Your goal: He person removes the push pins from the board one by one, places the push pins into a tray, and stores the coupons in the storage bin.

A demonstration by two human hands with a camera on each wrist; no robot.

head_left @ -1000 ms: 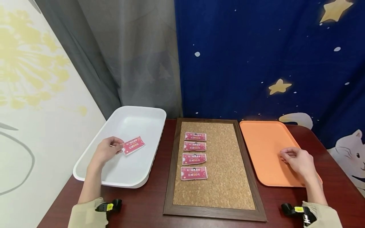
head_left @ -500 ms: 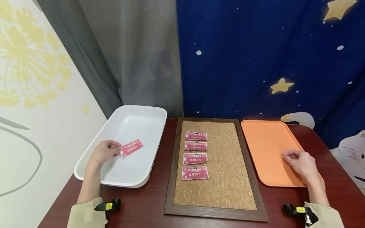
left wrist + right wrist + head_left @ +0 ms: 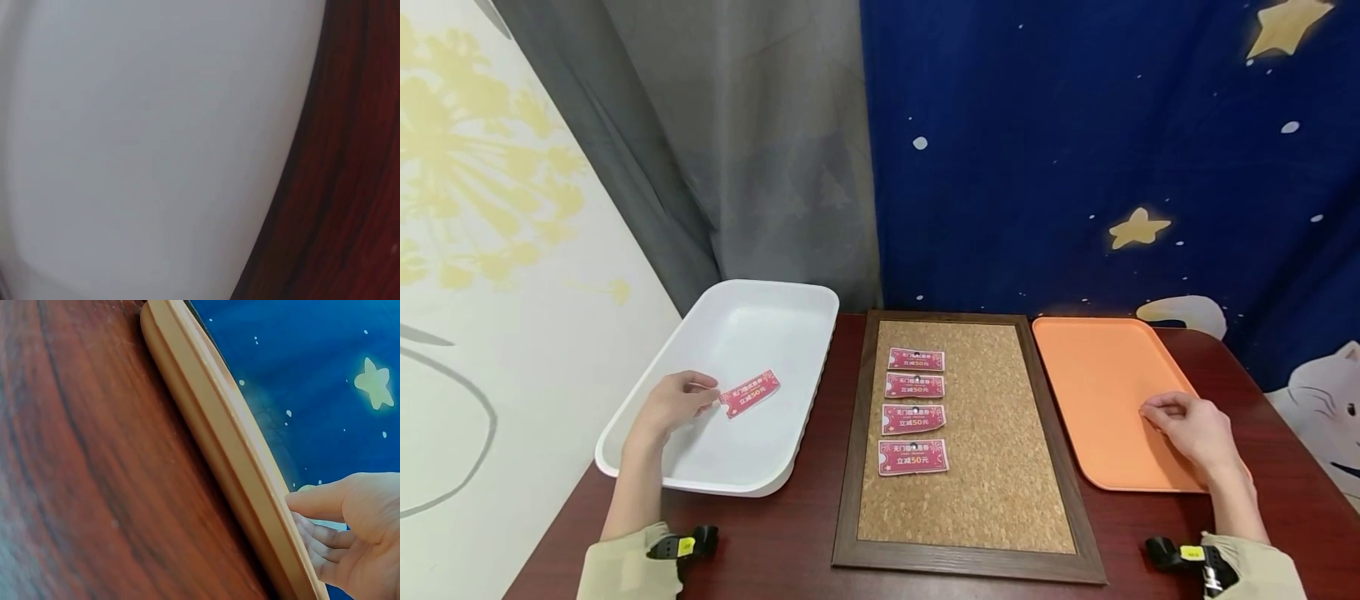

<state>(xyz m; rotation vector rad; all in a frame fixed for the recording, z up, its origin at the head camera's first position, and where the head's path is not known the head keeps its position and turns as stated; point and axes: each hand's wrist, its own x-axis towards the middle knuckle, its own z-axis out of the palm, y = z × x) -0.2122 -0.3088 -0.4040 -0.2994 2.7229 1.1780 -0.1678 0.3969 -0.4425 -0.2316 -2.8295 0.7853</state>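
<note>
My left hand (image 3: 676,402), over the white tub (image 3: 778,321), pinches the left end of a pink coupon (image 3: 751,394) between thumb and forefinger. The coupon is slightly tilted, its printed face up. My right hand (image 3: 1191,427) is over the orange tray (image 3: 1093,375), thumb and forefinger drawn together. I cannot tell whether anything small is between those fingertips. In the right wrist view, my right thumb (image 3: 319,501) and curled fingers show beside the tray's raised rim (image 3: 250,469). Only the tub and tabletop appear in the left wrist view.
Between tub and tray lies a framed corkboard (image 3: 992,475). Several matching coupons (image 3: 913,457) form a column on its left half, each with a small dark pin near its top. The dark red table (image 3: 775,542) backs onto grey and blue curtains (image 3: 992,167).
My left hand has lowered a little, and the coupon has shifted and turned slightly at its fingertips. The right hand has stayed nearly still over the tray.
</note>
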